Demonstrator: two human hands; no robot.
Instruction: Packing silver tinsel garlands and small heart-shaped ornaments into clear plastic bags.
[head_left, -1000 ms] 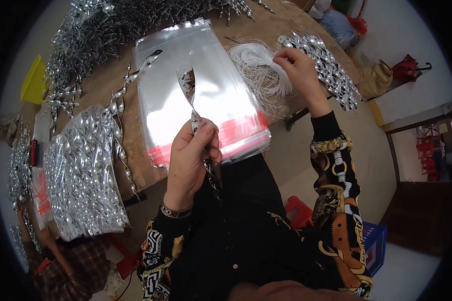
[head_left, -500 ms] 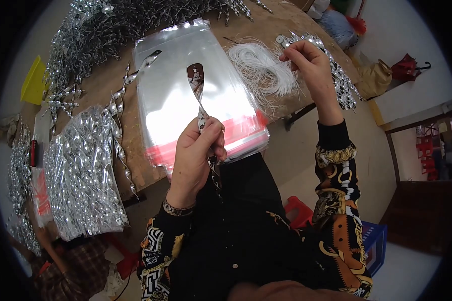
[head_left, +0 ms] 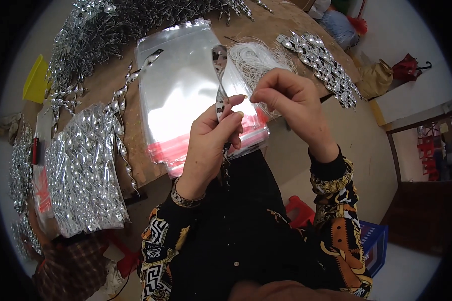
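My left hand [head_left: 206,140] is closed around a shiny twisted silver strip [head_left: 219,62], its flat end standing up above the fingers and its lower part hanging below them. Close beside it, my right hand [head_left: 299,108] is closed in a pinch; whatever the fingertips hold is too fine to make out. Beneath both hands lies a stack of clear plastic bags [head_left: 178,90] with red-edged openings toward me. A loose bundle of thin white string [head_left: 261,60] sits just beyond my right hand. One loose twisted strip [head_left: 148,61] rests on the bags' left side.
Twisted silver strips [head_left: 321,65] lie at the table's right edge. A large heap of strips [head_left: 135,30] covers the far left. A filled clear bag [head_left: 85,175] lies at left, near a yellow container [head_left: 35,80]. Another person's checked sleeve [head_left: 73,271] shows lower left.
My right hand has come left and nearer, from beside the strips at right to next to my left hand. My left hand has shifted slightly right with the strip.
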